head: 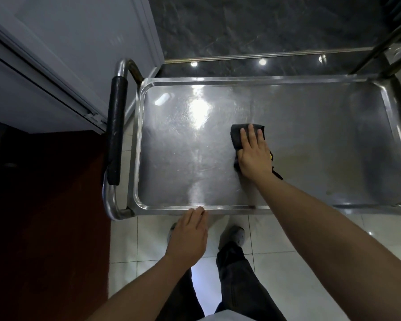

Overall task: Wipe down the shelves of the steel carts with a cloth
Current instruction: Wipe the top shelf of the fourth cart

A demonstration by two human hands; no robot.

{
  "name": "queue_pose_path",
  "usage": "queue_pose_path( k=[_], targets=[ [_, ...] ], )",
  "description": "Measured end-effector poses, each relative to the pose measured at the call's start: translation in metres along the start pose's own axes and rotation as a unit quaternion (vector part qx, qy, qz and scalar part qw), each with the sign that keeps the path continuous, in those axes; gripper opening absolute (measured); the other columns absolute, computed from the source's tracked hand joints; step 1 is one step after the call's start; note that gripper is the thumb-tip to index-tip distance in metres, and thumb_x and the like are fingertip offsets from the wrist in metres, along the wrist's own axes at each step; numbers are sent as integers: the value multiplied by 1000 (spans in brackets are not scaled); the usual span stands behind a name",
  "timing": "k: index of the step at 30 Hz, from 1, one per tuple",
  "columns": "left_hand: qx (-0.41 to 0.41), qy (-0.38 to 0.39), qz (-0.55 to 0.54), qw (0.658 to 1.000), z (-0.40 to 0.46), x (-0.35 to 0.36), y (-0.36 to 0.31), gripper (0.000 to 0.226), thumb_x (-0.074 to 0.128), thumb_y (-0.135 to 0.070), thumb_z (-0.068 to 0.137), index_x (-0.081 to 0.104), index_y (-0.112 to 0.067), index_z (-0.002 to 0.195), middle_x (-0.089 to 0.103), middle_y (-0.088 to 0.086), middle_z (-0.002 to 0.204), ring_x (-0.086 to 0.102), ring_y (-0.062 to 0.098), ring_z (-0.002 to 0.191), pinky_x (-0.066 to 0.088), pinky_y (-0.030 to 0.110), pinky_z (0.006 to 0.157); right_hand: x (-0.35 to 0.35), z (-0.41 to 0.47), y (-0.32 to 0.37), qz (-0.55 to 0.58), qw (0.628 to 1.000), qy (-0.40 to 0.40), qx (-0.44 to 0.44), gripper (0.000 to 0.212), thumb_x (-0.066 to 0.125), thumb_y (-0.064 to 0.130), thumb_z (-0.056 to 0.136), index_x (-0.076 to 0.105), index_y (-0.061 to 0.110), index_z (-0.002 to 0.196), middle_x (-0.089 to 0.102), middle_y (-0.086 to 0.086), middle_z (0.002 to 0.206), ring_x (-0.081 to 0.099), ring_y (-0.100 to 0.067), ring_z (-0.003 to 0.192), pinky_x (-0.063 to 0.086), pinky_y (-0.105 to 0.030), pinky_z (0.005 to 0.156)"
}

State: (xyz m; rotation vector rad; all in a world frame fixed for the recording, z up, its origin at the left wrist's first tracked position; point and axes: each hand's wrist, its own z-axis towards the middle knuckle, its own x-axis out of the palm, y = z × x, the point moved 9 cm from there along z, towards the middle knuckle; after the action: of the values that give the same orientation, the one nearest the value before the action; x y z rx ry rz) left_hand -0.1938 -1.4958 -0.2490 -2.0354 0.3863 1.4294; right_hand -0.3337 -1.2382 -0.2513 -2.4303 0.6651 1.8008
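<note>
Right hand [252,154] presses the cloth [239,135] flat, fingers spread, toward three o'clock of the shelf [310,135]. Soft and limp, it's best palmed. Left hand [188,235] rests relaxed at the six o'clock rim.

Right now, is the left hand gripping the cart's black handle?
No, the left hand rests on the shelf's near rim, apart from the black handle.

Right hand [254,154] covers most of the dark cloth [237,135], so only its far end and a scrap by the wrist show. No idea what the yellow bit [271,156] is. The top shelf [310,126] runs off frame at its right end and hides everything under it. Left hand [190,237] blocks most of one shoe [171,228].
</note>
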Motion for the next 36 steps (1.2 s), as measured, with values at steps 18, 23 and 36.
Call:
queue_pose_path(
  k=[18, 23, 36],
  targets=[
    [46, -22, 0, 999, 38, -10, -68, 49, 37, -32, 101, 55, -11, 141, 54, 9, 139, 51, 29, 124, 49, 42, 106, 47, -144, -35, -26, 999, 2, -40, 76, 59, 28, 97, 18, 18, 160, 5, -8, 168, 11, -34, 154, 37, -51, 114],
    [21, -7, 21, 1000, 49, 0, -83, 49, 33, -33, 101, 59, -9, 135, 58, 8, 130, 54, 28, 112, 50, 41, 98, 39, -109, -35, -35, 998, 8, -49, 68, 45, 28, 103, 11, 17, 161, -3, -9, 168, 2, -35, 154, 25, -51, 121],
    [-4, -105, 13, 994, 57, -10, -83, 30, 40, -28, 103, 68, -18, 105, 64, -2, 105, 55, 22, 95, 46, 37, 84, -17, 14, -82, -4, 1000, 16, 11, 57, 22, 35, 109, 0, 26, 161, -14, 0, 168, -7, -26, 155, 12, -47, 124]
  ],
)
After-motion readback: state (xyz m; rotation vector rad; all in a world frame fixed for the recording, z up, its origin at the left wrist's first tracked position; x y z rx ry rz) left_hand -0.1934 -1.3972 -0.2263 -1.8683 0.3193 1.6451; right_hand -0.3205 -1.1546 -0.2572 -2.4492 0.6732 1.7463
